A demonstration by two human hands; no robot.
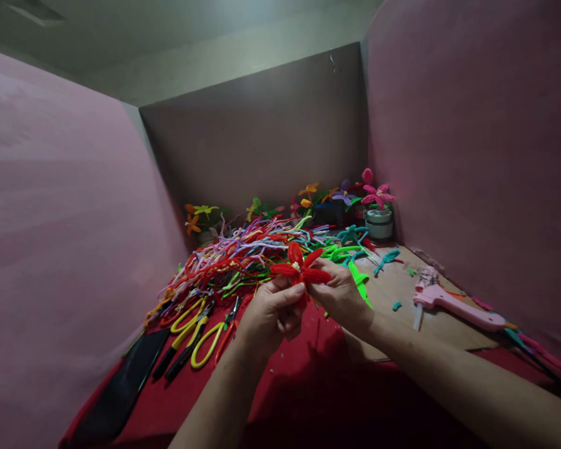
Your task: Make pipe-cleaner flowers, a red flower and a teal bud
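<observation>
A red pipe-cleaner flower (295, 267) with several fuzzy petals and pale stamens at its centre is held up in front of me. My left hand (275, 307) pinches it from below, thumb against the base of the petals. On the other side, my right hand (341, 293) closes its fingers on the right-hand petals. The flower's underside and the right fingertips are hidden. Just behind the hands lies a heap of loose pipe cleaners (243, 246) in many colours. A bright green pipe-cleaner piece (361, 284) lies right beside my right hand.
Yellow-handled scissors (206, 346) and pliers (187, 340) lie left, near a black flat object (121, 386). A pink glue gun (458, 307) rests on a brown board (430, 333) at right. Finished flowers, including a pink one (378, 196) in a jar (378, 224), line the back.
</observation>
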